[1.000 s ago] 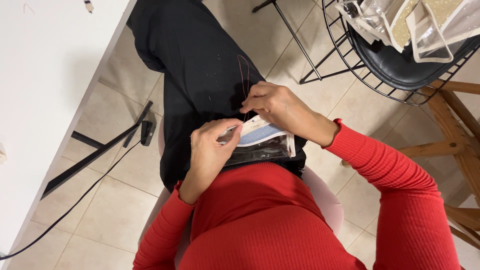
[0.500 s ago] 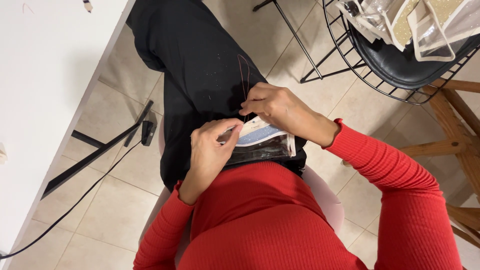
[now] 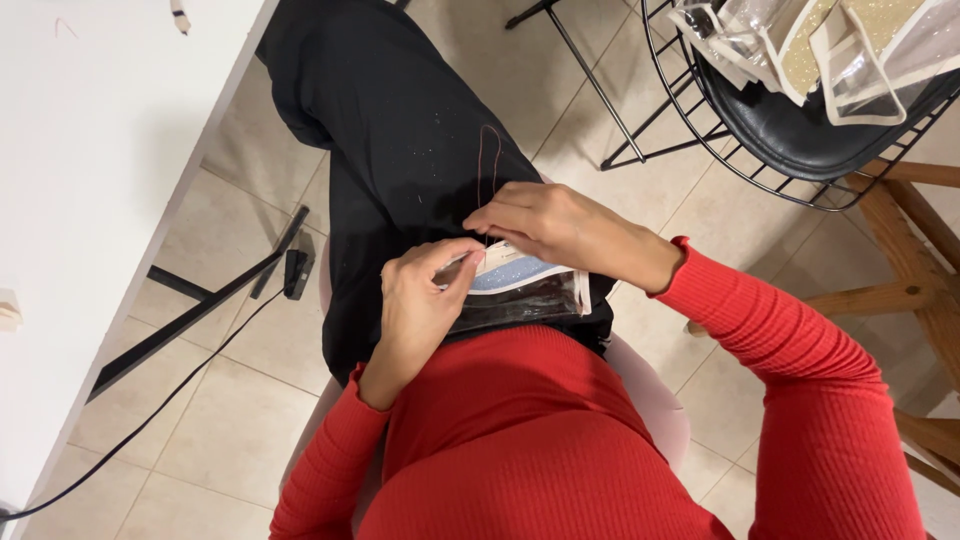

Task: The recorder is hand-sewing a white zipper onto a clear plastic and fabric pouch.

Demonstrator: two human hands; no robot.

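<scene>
Nothing has shifted: both hands, left [image 3: 420, 300] and right [image 3: 560, 228], still pinch the clear pouch [image 3: 525, 290] (on the lap).

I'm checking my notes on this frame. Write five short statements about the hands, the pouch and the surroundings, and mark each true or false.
1. Both hands, the left hand and the right hand, are on a small clear pouch in the lap. True.
2. The pouch lies on the white table. False: it rests on the black trousers.
3. The person wears a blue top. False: the sleeves are red.
4. More clear pouches lie on the black wire chair. True.
5. A thin reddish thread lies on the trousers. True.
</scene>
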